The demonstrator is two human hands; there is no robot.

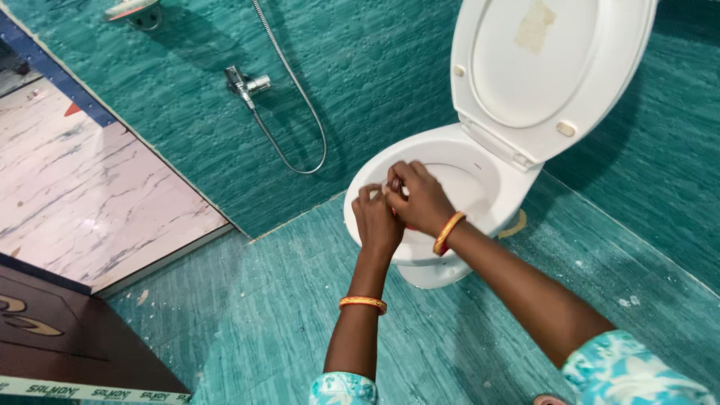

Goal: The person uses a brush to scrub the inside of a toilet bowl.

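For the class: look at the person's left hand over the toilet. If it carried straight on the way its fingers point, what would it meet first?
The left hand points up and slightly right, fingertips already at the right hand. It would probably press into that hand's fingers and the small, mostly hidden red object between them, above the white toilet bowl; depth is uncertain.

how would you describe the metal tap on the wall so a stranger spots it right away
Start at the white toilet against the teal tiled wall and look left. The tap is mounted there, small and chrome. Unlike the soap holder above it, a looping metal hose hangs from it.
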